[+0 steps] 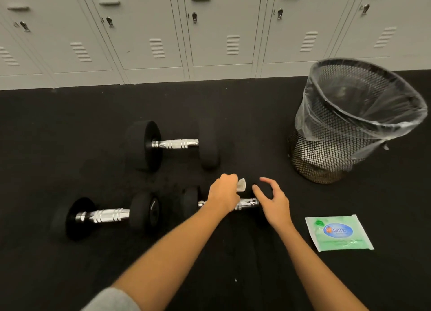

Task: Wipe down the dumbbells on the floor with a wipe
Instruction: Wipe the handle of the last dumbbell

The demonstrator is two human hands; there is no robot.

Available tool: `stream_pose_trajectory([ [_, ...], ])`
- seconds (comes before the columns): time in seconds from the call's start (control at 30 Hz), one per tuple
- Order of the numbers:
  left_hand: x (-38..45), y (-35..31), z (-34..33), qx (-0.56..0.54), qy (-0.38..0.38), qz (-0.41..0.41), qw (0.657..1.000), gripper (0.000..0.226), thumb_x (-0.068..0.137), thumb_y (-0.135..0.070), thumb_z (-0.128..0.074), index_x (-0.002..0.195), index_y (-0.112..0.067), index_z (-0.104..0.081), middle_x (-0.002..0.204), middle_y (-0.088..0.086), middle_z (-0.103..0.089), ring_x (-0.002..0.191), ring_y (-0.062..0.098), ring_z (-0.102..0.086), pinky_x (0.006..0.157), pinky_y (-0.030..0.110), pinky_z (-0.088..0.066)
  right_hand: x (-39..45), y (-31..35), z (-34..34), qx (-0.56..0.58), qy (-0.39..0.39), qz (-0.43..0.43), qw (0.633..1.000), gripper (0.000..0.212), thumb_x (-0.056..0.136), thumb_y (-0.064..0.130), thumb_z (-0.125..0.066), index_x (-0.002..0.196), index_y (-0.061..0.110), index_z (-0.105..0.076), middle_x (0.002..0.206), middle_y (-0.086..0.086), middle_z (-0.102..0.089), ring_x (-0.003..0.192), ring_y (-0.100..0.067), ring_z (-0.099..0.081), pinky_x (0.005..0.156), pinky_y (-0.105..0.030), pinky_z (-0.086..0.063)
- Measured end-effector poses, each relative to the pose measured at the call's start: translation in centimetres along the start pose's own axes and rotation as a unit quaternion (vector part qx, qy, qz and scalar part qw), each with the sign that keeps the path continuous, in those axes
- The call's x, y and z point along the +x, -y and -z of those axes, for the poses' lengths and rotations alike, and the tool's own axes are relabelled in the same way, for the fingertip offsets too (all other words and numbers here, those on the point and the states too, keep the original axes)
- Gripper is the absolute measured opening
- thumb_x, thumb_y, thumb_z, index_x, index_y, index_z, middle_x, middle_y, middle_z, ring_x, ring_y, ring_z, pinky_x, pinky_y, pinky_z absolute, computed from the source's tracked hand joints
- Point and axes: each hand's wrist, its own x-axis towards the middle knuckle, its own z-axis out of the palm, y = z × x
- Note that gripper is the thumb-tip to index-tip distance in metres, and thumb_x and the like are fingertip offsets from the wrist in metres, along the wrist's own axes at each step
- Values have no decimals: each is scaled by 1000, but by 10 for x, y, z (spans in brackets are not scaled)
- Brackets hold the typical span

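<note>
Under both hands, on the black floor, lies the nearest dumbbell, its chrome handle showing between the wrists and its left head just left of the left hand. The left hand is curled around a crumpled wipe, of which only a pale corner shows past the knuckles, held just above the handle. The right hand holds nothing: its fingers are spread and loosely bent over the right end of that dumbbell, whose head is black against the black floor and hard to make out, so whether the fingers touch it cannot be told. A second dumbbell lies to the left of the left hand, end to end with the first, and a third dumbbell lies beyond both hands, nearer the lockers. The green wipe packet lies flat to the right of the right forearm, and a mesh bin with a clear liner stands further off on that side. The step in hand looks like wiping the nearest dumbbell. The next move likely calls for the free hand to steady the right head while the wipe is pressed down and drawn along the chrome, then round each head.
</note>
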Motion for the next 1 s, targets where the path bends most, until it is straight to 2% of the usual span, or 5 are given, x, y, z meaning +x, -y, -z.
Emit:
stream_pose_trajectory([
  [0.23, -15, -4, -38, 115, -74, -140, 981, 46, 92, -11, -43, 137, -17, -48, 128, 6, -59, 113, 24, -50, 95, 34, -36, 1, -4, -3, 20, -10, 10, 1000, 37, 88, 36, -65, 123, 29, -56, 128, 9, -56, 108, -14, -56, 99, -39, -46],
  [0.4, -39, -2, -80, 68, -107, -147, 981, 56, 99, -30, -28, 151, -11, -18, 159, 5, -18, 148, 17, -10, 120, 42, -5, 3, -6, -4, 23, -12, 10, 1000, 37, 89, 35, -65, 123, 27, -56, 128, 8, -57, 113, -12, -54, 100, -37, -46],
  [0.5, -44, 5, -102, 82, -171, -164, 968, 53, 98, -30, -30, 147, -10, -29, 155, 6, -29, 145, 17, -19, 120, 43, -12, 2, -7, -3, 25, -10, 12, 1000, 37, 89, 33, -65, 124, 26, -56, 130, 7, -56, 119, -10, -51, 102, -33, -43],
  [0.77, -28, 19, -92, 76, -213, -223, 948, 71, 55, -4, -87, 122, -8, -64, 125, 7, -65, 118, 17, -60, 106, 37, -36, 2, -11, -2, 15, -4, 29, 999, 39, 89, 36, -64, 125, 26, -55, 130, 10, -55, 119, -11, -52, 102, -33, -43],
  [1.0, -13, 8, -80, 113, -166, -139, 970, 25, 97, -30, -46, 115, -22, -61, 105, -6, -67, 105, 12, -61, 117, 40, -17, 5, -11, -4, 24, -2, 22, 999, 37, 90, 34, -63, 125, 25, -55, 131, 7, -55, 119, -5, -45, 96, -21, -31],
])
